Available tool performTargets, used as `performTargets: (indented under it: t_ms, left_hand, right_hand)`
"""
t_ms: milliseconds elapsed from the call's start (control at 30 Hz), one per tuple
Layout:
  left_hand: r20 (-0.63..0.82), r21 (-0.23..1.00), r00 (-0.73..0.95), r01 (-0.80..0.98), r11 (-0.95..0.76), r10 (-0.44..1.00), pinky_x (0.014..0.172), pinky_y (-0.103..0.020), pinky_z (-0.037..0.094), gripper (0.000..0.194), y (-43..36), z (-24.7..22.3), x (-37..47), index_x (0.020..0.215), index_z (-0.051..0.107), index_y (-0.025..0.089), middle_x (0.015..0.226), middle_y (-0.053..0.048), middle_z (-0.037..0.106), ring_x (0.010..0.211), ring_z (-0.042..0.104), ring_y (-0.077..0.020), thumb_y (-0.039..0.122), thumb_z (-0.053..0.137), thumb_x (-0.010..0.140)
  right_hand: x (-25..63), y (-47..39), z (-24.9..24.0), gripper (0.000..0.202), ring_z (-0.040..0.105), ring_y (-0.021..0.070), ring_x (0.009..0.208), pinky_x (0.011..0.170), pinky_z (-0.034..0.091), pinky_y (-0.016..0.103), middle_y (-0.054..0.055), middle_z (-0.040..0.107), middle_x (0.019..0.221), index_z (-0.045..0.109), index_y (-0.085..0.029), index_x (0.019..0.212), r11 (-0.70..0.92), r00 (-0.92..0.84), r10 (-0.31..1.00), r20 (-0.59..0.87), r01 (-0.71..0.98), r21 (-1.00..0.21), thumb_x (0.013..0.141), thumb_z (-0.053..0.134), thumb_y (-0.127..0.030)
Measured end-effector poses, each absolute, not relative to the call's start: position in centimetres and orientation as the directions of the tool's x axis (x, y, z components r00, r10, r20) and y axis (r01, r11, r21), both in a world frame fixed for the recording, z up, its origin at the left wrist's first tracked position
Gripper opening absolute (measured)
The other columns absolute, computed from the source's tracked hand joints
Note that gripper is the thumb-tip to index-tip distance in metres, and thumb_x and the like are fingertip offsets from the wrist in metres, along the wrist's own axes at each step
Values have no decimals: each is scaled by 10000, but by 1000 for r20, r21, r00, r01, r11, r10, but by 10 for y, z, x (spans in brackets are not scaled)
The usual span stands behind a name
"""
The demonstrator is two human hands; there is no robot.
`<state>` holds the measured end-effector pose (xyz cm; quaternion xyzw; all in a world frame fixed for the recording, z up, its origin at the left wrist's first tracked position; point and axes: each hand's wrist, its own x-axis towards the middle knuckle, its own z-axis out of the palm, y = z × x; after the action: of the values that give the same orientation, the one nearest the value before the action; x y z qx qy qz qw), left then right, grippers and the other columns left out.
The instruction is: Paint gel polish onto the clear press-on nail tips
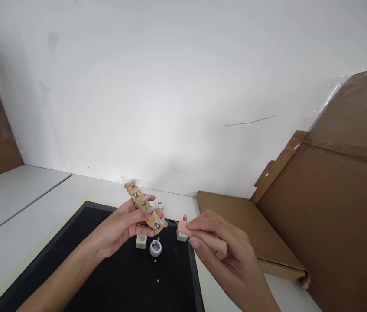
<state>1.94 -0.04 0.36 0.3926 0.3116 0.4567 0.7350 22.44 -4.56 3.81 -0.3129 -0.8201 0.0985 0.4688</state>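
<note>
My left hand point(123, 225) grips a tan, rough-edged strip point(140, 206) tilted above the black mat. Several round clear pieces with translucent tabs stand along the strip. To its right, my right hand point(225, 245) is closed around a pale pink cylindrical piece point(207, 237), apart from the strip. Below the strip, a small light block point(141, 242) and a small round white container point(155, 248) rest on the mat. Another light block point(182, 235), with a brownish peg point(185, 218) above it, is partly hidden behind the pink piece.
The black mat point(118, 277) lies on a white table point(17, 221), with small white crumbs on it. A flat cardboard box point(235, 212) lies to the right, beside a tall cardboard panel point(339, 212). A white wall point(170, 86) rises behind.
</note>
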Motion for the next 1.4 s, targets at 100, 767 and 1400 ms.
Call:
performTargets:
  t_ms: [100,767,1400]
  left_hand:
    - [-94,866,403,-418,274,911,757,-307,460,625,-1,3,19,1195,443,165,936,-60,671,826,630,-180,47,710,642]
    - [-68,843,546,-416,341,835,794,-373,481,586,-3,2,21,1248,374,213,924,-29,595,846,646,-194,74,638,744]
    - [-33,872,535,-397,286,844,711,-303,426,537,-2,-2,25,1138,422,214,857,10,599,765,607,-136,25,646,688]
  right_hand:
    - [224,-46,39,180,572,129,620,544,457,236,10,620,733,610,-224,933,786,-362,602,711,425,-449,828,548,-92]
    - [222,-45,41,139,540,118,574,497,430,220,1,616,705,614,-219,896,780,-361,607,708,443,-442,833,549,-113]
    - [219,-44,37,188,571,128,627,636,518,266,15,619,776,597,-228,934,764,-398,641,656,417,-493,835,527,-85]
